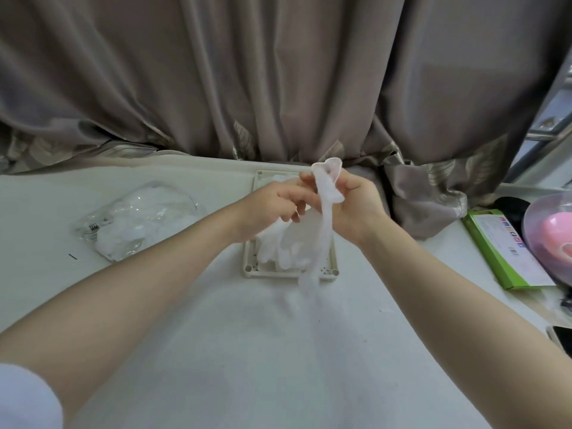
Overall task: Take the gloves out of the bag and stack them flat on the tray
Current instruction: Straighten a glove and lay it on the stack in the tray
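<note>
Grey curtains back our white table (pixel 185 335), where our right hand (pixel 353 209) pinches the thin white glove (pixel 325 205) by its cuff; it hangs lengthwise, fingertips down over the square beige tray (pixel 252 267). Our left hand (pixel 272 209), fingers loosely curled, touches the cuff

Limp glove (pixel 325 212) in both hands' grip

grey-brown curtain (pixel 278 72) hangs behind white table (pixel 216 351); perhaps window frame (pixel 554 125) at right edge.
</note>
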